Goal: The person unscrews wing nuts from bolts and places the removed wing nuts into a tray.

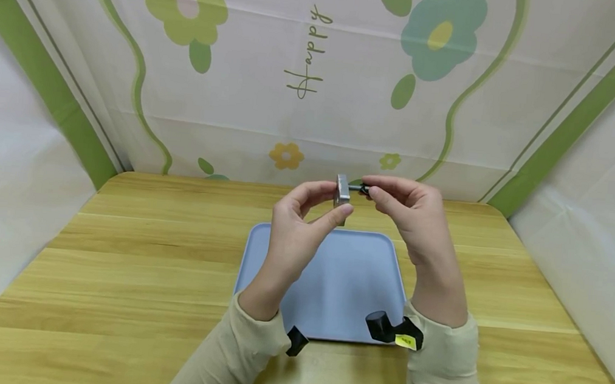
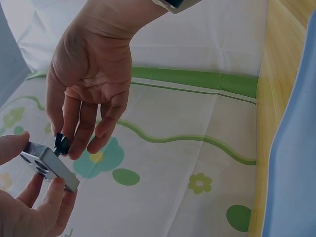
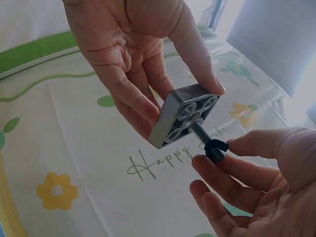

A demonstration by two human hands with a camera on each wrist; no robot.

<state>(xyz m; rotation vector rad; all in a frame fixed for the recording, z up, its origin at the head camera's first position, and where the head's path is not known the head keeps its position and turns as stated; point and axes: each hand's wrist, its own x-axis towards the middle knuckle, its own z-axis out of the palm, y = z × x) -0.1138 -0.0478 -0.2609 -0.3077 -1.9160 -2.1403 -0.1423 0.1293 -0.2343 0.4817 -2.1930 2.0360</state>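
"Silver-grey metal block (image 1: 343, 187), raised before a printed backdrop (image 1: 227, 106). What does the head view miss?"

"Its faces. From there it is a slim edge, held in the air just past the far rim of a blue tray (image 1: 343, 286) on the wooden bench (image 1: 142, 263). The right wrist view shows the recessed side, with ringed sockets and a threaded bolt (image 3: 202, 134) meeting its middle."

"And the hands?"

"Both occupied. The left hand (image 1: 298, 234) grips the block by its edges between thumb and fingers; the right hand (image 1: 417, 217) pinches a black winged piece (image 3: 216, 148) at the bolt's outer end."

"Anything only the left wrist view gives?"

"The block's opposite face, with dark round openings, though the bolt barely shows behind it. How deep it sits, I cannot tell."

"And from the head alone?"

"Both beige sleeves (image 1: 250, 345) together, and a yellow label (image 1: 405, 342) on the black mount (image 1: 380, 326) at the right wrist."
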